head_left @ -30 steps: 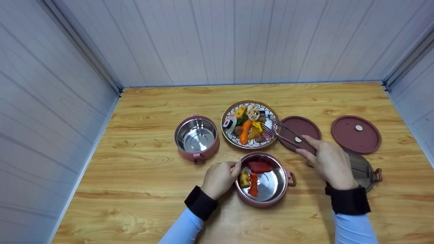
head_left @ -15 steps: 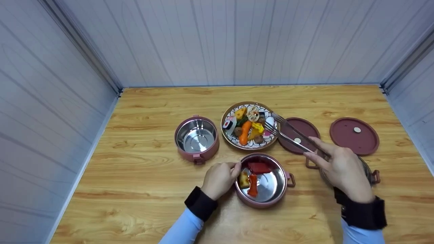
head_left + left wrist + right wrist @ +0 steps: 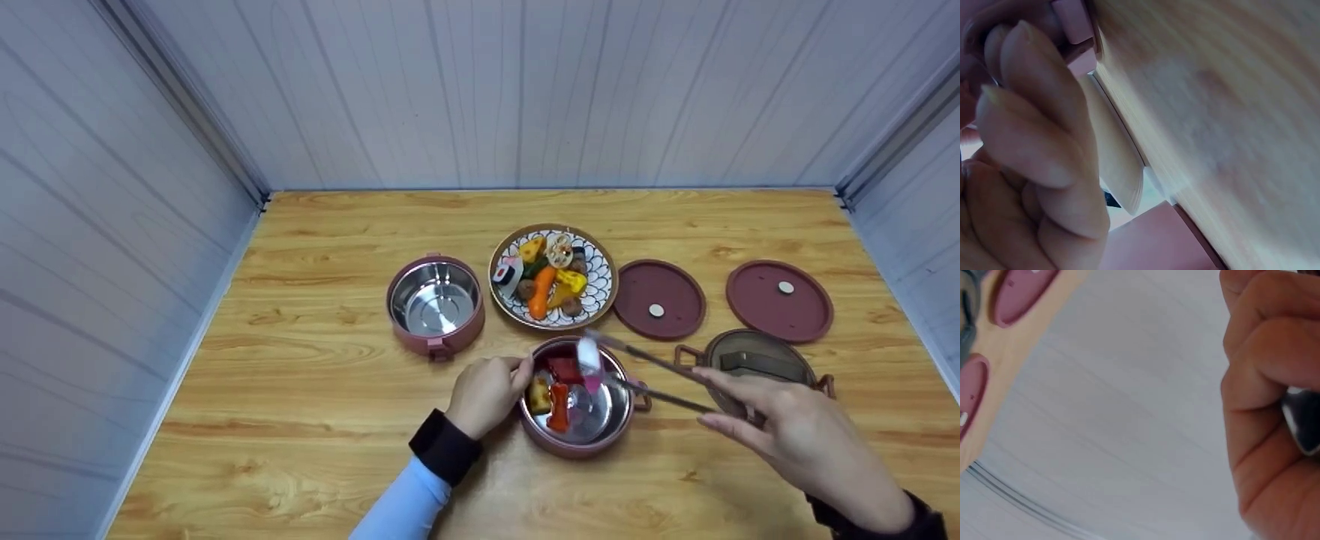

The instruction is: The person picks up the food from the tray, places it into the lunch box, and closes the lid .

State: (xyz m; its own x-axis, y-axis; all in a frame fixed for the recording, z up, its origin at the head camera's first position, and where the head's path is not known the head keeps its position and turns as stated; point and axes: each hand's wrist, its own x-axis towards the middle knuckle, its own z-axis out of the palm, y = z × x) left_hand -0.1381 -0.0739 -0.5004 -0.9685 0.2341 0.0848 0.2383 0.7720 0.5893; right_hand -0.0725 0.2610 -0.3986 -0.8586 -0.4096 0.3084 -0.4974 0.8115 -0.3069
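My left hand [image 3: 486, 394] grips the left side of the front pink steel bowl [image 3: 574, 451]; in the left wrist view its curled fingers [image 3: 1044, 84] hook at the pink handle. Inside lie a dark red piece [image 3: 562, 369], an orange-red strip [image 3: 558, 407] and a yellow-brown piece [image 3: 539, 396]. My right hand [image 3: 814, 435] holds metal tongs [image 3: 667, 398] from the right. Between the tong tips, blurred, a white and pink food piece [image 3: 589, 356] hangs over the bowl. The right wrist view shows curled fingers [image 3: 1264, 382] around the tongs' dark metal end.
A patterned plate [image 3: 598, 281] of toy food stands behind the bowl. A second pink steel bowl [image 3: 436, 346] is at left. Two maroon discs [image 3: 660, 289] lie at right, near a brown lid [image 3: 757, 345] with handles, partly behind my right hand. Panelled walls [image 3: 480, 97] enclose the table.
The tongs have lifted the white and pink piece off the plate's right side and carried it forward over the front bowl. My right hand has moved rightward and nearer; my left hand stays put.
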